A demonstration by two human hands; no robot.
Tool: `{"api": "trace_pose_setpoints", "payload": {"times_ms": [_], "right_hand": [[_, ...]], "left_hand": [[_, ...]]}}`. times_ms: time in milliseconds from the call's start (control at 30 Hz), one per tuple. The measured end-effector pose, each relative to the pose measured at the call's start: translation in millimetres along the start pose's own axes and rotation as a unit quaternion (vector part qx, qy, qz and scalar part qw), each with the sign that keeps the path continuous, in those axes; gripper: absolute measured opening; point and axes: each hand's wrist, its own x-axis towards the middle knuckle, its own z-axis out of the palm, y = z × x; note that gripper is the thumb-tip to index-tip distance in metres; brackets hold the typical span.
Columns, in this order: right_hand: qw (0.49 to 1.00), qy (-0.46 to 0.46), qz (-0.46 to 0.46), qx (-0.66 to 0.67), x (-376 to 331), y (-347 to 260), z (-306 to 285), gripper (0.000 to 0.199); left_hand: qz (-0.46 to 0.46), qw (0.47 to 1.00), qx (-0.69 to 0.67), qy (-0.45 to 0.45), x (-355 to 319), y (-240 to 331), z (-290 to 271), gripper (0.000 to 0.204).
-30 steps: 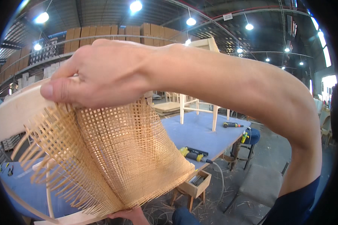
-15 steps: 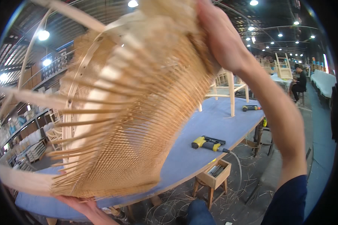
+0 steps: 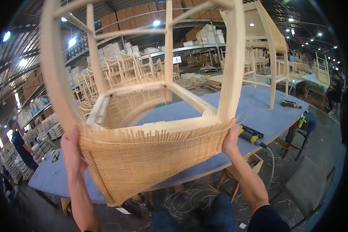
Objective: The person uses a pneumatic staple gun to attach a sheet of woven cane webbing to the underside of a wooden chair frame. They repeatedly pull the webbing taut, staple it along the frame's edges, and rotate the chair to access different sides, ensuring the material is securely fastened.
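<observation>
A pale wooden chair is held upside down in front of me, its legs pointing up. Its woven cane panel faces me below the seat frame, with loose strand ends sticking up along the upper edge. My left hand is closed round the left side, where the panel meets a leg. On the opposite side my right hand grips the panel's corner beside the other near leg. Some fingers of both hands are hidden behind the chair.
Below the chair is a blue-covered table. A yellow and black nail gun with a hose lies near my right hand, another air tool beyond it. A second chair stands on the table. A person is at the left.
The chair has turned and come down, so its legs now point up and the cane panel faces me. My right hand has lowered; my left hand has risen along the side.
</observation>
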Motion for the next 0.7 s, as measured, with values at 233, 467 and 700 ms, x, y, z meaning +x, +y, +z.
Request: {"api": "trace_pose_setpoints", "payload": {"times_ms": [233, 467, 700], "right_hand": [[0.954, 0.143, 0.25, 0.086, -15.7, 132.8, -44.7, 0.07], [0.92, 0.184, 0.32, 0.13, -36.2, 172.2, -108.2, 0.066], [0.97, 0.093, 0.204, -0.094, -38.6, 173.9, -127.7, 0.056]], "left_hand": [[-0.006, 0.972, 0.203, -0.121, 70.7, -48.5, 78.5, 0.053], [0.017, 0.976, 0.175, -0.126, 57.0, -102.3, 117.1, 0.056], [-0.009, 0.991, 0.082, -0.109, 46.6, -107.7, 117.4, 0.064]]}}
